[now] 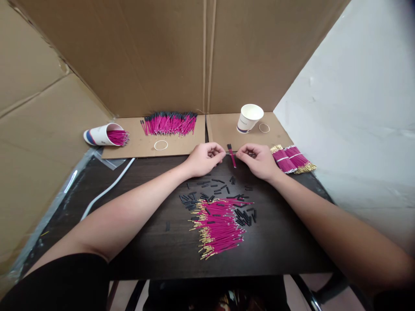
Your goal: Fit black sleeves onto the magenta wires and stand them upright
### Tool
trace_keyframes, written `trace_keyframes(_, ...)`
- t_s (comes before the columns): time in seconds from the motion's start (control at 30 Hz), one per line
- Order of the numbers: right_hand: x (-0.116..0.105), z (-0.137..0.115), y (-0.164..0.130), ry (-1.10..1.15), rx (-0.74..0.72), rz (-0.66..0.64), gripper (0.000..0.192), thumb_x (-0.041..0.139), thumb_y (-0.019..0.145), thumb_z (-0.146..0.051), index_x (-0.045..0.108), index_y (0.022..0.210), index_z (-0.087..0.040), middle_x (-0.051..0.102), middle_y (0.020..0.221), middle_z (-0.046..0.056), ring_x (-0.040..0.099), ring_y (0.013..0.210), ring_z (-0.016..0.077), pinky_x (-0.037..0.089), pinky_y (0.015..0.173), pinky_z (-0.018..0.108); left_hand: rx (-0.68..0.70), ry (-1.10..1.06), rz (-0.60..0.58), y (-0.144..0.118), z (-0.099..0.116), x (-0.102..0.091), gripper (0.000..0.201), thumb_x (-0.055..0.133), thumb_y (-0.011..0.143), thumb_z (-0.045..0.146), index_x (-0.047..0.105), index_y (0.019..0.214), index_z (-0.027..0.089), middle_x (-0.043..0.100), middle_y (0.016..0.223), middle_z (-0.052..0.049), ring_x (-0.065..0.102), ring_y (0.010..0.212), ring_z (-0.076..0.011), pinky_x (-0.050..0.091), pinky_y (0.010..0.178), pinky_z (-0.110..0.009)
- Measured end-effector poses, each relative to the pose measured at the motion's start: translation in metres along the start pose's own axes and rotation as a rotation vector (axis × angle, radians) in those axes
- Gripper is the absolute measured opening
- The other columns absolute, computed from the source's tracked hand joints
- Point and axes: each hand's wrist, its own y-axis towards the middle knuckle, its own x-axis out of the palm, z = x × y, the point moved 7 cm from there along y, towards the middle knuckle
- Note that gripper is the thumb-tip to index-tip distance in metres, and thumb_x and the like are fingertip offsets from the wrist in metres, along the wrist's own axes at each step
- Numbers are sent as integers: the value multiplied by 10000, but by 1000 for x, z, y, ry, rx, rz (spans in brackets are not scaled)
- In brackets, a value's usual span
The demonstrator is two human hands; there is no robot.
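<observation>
My left hand (207, 159) and my right hand (257, 160) face each other over the back of the dark table, fingers closed in a pinch. A thin piece seems to show at the fingertips of each; it is too small to name. Between the hands lie a few magenta wires (232, 160) with black sleeves at their far ends. Nearer me is a wide pile of magenta wires with gold tips (222, 229). Loose black sleeves (244, 217) are scattered around and on that pile.
On the cardboard strip, a row of black-capped magenta wires (171, 124) lies behind a rubber band (161, 145). A tipped paper cup (99, 135) holds wires at left. An upright paper cup (249, 119) stands at right, near banded wire bundles (293, 160). Cardboard walls (155, 56) rise behind.
</observation>
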Motion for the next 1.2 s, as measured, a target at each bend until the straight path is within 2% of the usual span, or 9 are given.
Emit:
trace_keyframes(0.53,2,-3,0,-4,-27,-41,297,762,935,-466,784,790,-208,740,757,62,613,687,212,490,655,356,23,6,-13,0,0,1,128,732,1017,262,742,1037,135,737,815,-55,644,715,-144,532,724,-317)
trace_keyframes(1.2,3,-3,0,-3,-30,-42,293,774,925,-471,798,796,-210,748,760,63,628,681,217,498,653,359,26,-4,-12,0,0,2,120,738,1017,255,750,1030,136,738,812,-55,639,715,-148,524,725,-327)
